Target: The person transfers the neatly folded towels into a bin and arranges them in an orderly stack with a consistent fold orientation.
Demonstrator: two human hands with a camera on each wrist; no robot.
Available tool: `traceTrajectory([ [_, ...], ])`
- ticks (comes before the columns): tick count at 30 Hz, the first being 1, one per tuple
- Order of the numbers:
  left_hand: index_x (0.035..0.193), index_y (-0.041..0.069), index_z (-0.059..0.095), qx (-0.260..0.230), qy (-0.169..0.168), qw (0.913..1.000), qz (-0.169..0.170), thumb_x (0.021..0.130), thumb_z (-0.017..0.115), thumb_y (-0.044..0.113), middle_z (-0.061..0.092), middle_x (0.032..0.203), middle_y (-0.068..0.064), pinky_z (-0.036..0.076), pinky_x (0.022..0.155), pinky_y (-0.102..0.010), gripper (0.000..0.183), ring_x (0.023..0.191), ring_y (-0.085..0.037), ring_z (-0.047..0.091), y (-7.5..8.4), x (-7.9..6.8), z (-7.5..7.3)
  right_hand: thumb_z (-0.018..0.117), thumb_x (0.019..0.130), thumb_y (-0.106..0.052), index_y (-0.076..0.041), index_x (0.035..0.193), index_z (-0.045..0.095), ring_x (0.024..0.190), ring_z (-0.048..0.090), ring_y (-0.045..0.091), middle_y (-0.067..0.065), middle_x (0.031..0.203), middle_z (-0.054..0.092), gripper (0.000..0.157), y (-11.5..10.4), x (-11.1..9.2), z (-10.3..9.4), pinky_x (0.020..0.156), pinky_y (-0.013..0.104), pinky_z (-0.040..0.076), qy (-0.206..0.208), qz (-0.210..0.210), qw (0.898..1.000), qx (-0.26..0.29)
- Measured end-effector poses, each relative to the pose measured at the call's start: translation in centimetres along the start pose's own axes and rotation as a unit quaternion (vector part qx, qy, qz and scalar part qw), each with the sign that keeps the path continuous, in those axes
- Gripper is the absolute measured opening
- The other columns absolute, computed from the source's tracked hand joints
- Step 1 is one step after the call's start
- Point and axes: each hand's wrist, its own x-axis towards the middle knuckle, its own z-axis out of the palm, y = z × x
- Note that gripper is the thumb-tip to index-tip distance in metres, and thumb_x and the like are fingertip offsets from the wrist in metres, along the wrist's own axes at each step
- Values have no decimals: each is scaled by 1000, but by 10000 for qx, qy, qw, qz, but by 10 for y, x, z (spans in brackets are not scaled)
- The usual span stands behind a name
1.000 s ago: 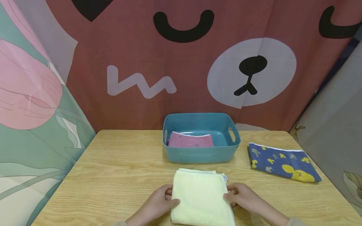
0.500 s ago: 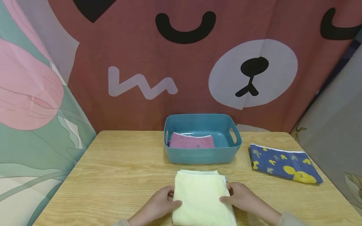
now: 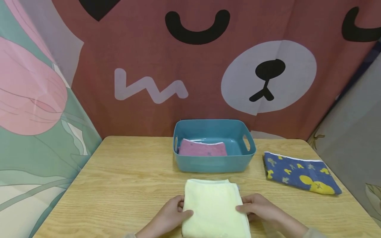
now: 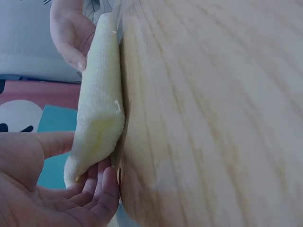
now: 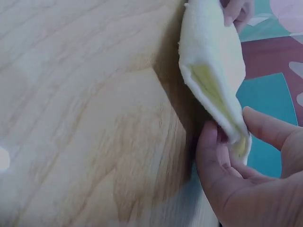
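Note:
A folded pale yellow towel (image 3: 214, 208) lies at the near middle of the table, between both hands. The left hand (image 3: 169, 215) pinches its left edge, thumb on top and fingers underneath; the left wrist view shows those fingers (image 4: 97, 189) tucked under the towel's side. On the opposite edge, the right hand (image 3: 260, 210) holds the towel the same way. In the right wrist view the folded layers of the towel (image 5: 213, 90) show, with the thumb (image 5: 265, 125) over the corner and the fingers beneath.
Behind the towel stands a teal plastic basket (image 3: 214, 164) with handle holes, holding a folded pink towel (image 3: 202, 148). A folded blue towel with yellow figures (image 3: 300, 173) lies at the table's right. A printed curtain (image 3: 148, 115) hangs along the back edge of the wooden table (image 3: 119, 185).
The right thumb reached further over the towel half a second ago and now sits back near its right edge. The left hand keeps its hold, and the towel has barely shifted.

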Motion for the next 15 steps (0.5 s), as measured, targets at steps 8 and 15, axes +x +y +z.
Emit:
traceTrajectory([
  [8, 124, -14, 51, -520, -1, 9986, 136, 93, 69, 9, 61, 98, -10, 56, 69, -30, 43, 86, -21, 62, -1, 3, 6, 65, 95, -11, 24, 121, 53, 88, 69, 23, 17, 100, 71, 45, 3, 2, 8, 76, 38, 58, 522, -199, 9984, -117],
  [15, 126, -16, 47, -756, 102, 9970, 133, 94, 67, 9, 60, 99, -11, 50, 62, -24, 45, 81, -19, 56, -3, 7, 9, 66, 96, -16, 26, 128, 44, 91, 69, 25, 23, 107, 70, 57, 2, 3, 13, 76, 38, 57, 1216, -254, 9919, -270],
])
